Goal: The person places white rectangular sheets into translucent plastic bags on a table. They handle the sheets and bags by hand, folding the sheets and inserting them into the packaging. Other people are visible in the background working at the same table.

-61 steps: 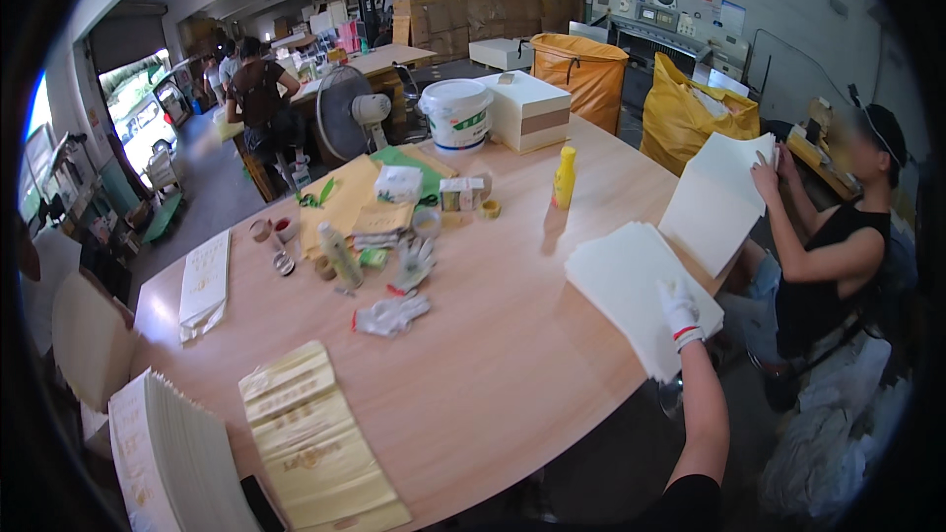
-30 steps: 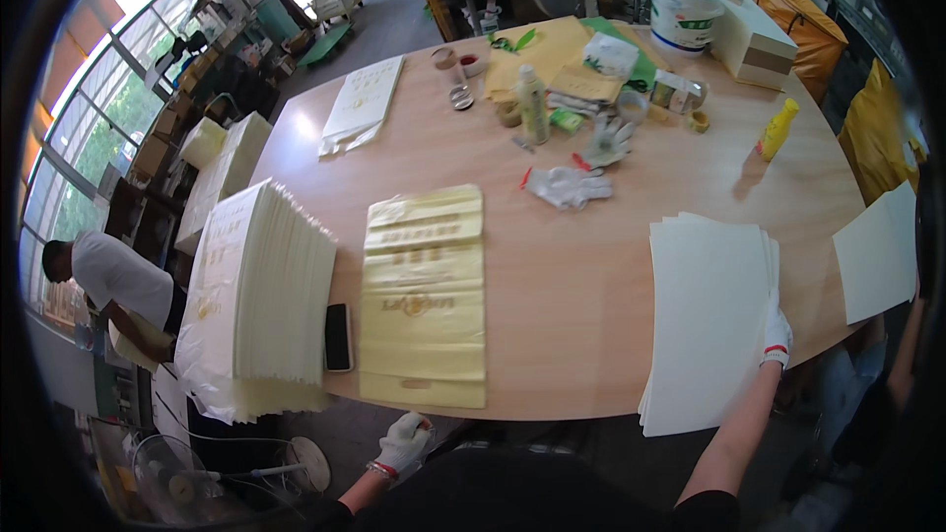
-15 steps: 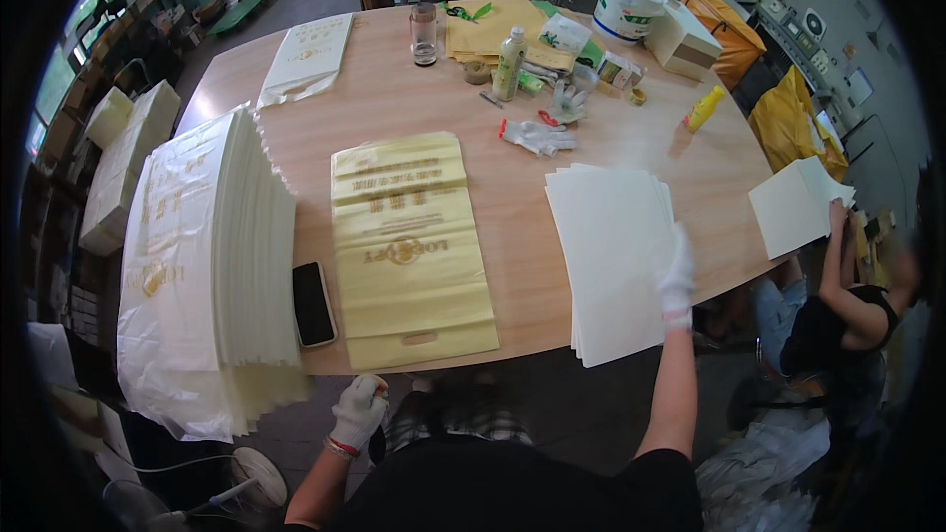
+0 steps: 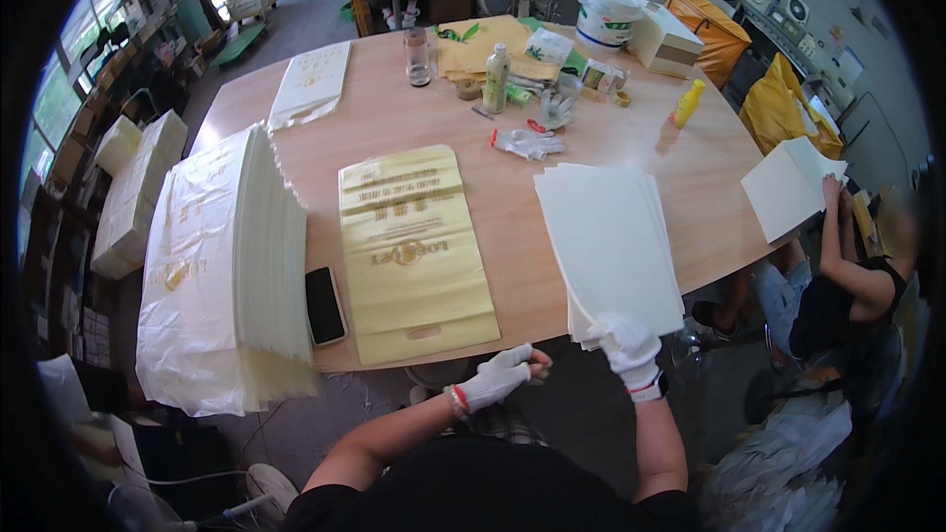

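Observation:
My right hand (image 4: 628, 345), in a white glove, is closed at the near edge of a fanned stack of white sheets (image 4: 606, 236). The near left corner of the paper curves up at its fingers; how many sheets it grips is hidden. In front of the table edge, my left hand (image 4: 501, 377) hovers with curled fingers and nothing visible in them. Its white glove leaves some fingertips bare. A pale yellow plastic bag (image 4: 419, 276) with a cut-out handle lies flat left of the sheets.
A tall pile of bags (image 4: 212, 276) stands at the left, beside a black phone (image 4: 325, 305). Farther back are a glass (image 4: 418, 59), a bottle (image 4: 496, 79), spare gloves (image 4: 529, 144), a yellow bottle (image 4: 687, 104) and a white bucket (image 4: 603, 18). A co-worker (image 4: 852, 266) handles sheets at the right.
My right hand has come from the stack's right side to its near edge. My left hand has moved rightward, toward the right hand. The whole view has shifted slightly.

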Action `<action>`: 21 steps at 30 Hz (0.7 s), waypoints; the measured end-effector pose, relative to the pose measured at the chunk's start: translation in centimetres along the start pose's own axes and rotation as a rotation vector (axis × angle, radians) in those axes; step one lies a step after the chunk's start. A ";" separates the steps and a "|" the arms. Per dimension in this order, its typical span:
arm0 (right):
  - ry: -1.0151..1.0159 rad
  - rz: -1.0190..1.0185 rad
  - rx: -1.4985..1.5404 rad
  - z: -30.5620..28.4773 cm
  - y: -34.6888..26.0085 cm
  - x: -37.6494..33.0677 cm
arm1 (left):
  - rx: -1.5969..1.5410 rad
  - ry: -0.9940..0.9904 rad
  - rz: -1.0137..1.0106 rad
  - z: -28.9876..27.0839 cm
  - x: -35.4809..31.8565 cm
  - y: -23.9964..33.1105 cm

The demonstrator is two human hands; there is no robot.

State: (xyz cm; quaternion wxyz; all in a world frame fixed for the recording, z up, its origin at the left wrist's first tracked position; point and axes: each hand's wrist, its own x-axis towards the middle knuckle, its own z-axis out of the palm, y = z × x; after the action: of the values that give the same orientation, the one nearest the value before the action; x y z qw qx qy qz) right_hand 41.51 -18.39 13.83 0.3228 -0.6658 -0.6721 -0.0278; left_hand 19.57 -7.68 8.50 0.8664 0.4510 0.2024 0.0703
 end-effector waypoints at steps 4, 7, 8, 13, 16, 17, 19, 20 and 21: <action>-0.110 0.164 0.204 2.3 -3.1 -1.2 | -0.201 -0.144 -0.211 -0.2 1.0 -0.1; -0.154 0.051 -0.056 2.5 -5.4 -2.0 | -0.329 -0.098 -0.260 -1.6 -0.2 -0.5; -0.008 -0.041 0.024 2.6 -6.9 -1.6 | -0.410 -0.051 -0.291 -2.0 -0.6 0.0; -0.115 0.035 0.184 3.0 -12.4 -1.5 | -0.132 -0.027 -0.099 -4.3 -2.4 0.8; 0.220 0.716 0.046 3.3 -7.2 -8.4 | -0.241 -0.170 -0.046 -5.7 -5.9 4.7; 0.286 0.993 0.661 4.6 -6.6 -10.4 | -0.113 -0.176 0.020 -7.1 -6.1 4.2; 0.358 1.076 1.639 6.8 -7.9 -11.2 | 0.548 -0.122 -0.184 -7.4 -6.7 5.7; 0.373 1.064 1.550 7.9 -9.2 -10.2 | 0.876 -0.089 -0.292 -7.3 -7.2 7.0; 0.371 1.058 1.467 9.2 -10.8 -8.6 | 1.155 0.038 -0.194 -4.5 -8.7 8.7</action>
State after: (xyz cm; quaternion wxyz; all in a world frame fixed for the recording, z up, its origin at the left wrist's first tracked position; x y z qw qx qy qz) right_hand 27.21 -22.84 6.79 0.7371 -0.4999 -0.0670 0.4498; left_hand 10.37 -1.88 15.70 0.4789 0.8282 0.2637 -0.1232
